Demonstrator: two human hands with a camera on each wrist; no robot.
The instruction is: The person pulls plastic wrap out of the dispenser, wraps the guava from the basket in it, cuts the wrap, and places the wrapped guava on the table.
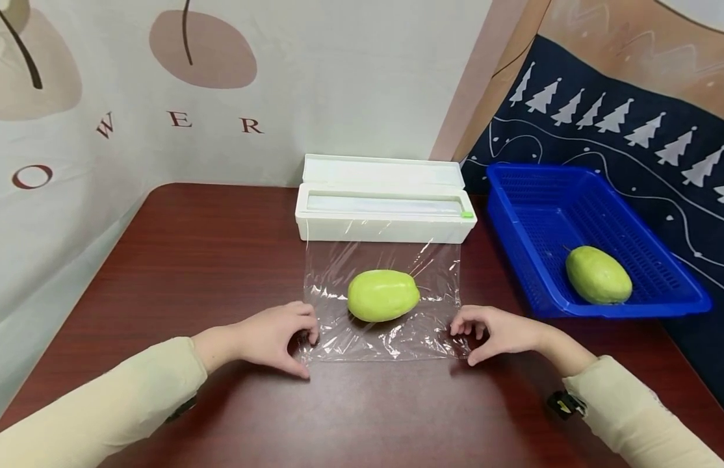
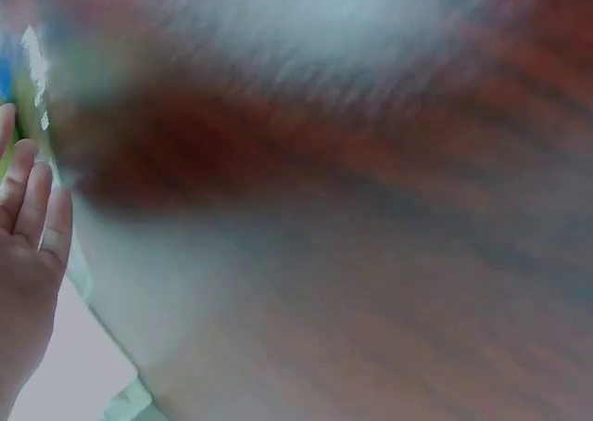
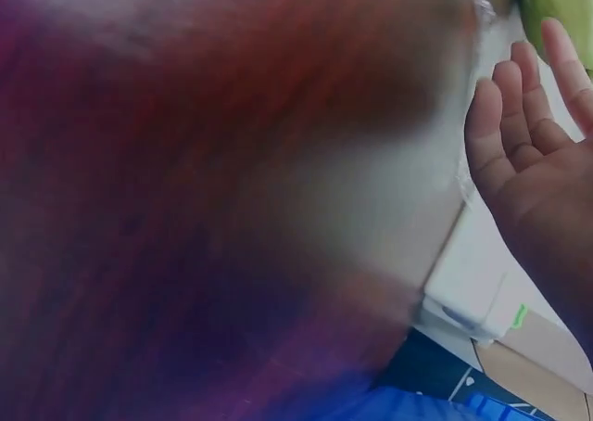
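A yellow-green oval fruit (image 1: 383, 296) lies on a sheet of clear cling film (image 1: 362, 350), which runs forward to a white film dispenser box (image 1: 385, 230) with its lid raised. At the film's left edge is my left hand (image 1: 274, 335), its thumb and fingers spread apart in a curve. Opposite it, my right hand (image 1: 502, 333) is at the right edge, fingers loosely bent and thumb apart. Both wrist views show the fingers extended, the left hand (image 2: 28, 254) and the right hand (image 3: 533, 166) beside the film's edge. The fruit sits between the two hands, apart from both.
A blue plastic basket (image 1: 522, 257) stands at the right, holding a second yellow-green fruit (image 1: 598, 275). The box has a small green slider (image 1: 467, 214) at its right end. Underneath is a dark red-brown table (image 1: 221, 260), with printed cloth (image 1: 362, 84) behind it.
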